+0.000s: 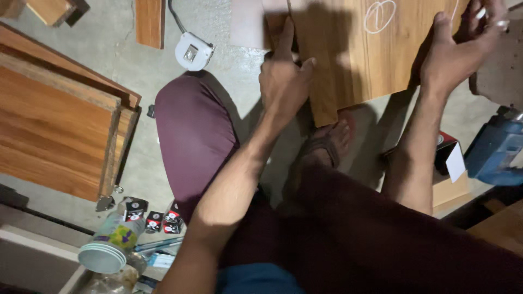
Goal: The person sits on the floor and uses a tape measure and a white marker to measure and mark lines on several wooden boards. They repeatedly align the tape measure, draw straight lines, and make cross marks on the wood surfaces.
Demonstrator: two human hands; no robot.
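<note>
concrete floor [139,90] bears tape measure [193,51], stacked wood panels [60,125], small boxes [155,218].

I count my two hands, left [283,79] and right [452,57], both on one wooden board [354,54] marked with one white chalk loop [379,16]. One white tape measure [193,51] lies on the floor. One stack of wooden panels [60,125] sits nearby, four small black-and-red boxes [155,218], one stack of paper cups [109,245], and one blue power drill [498,149].
</note>
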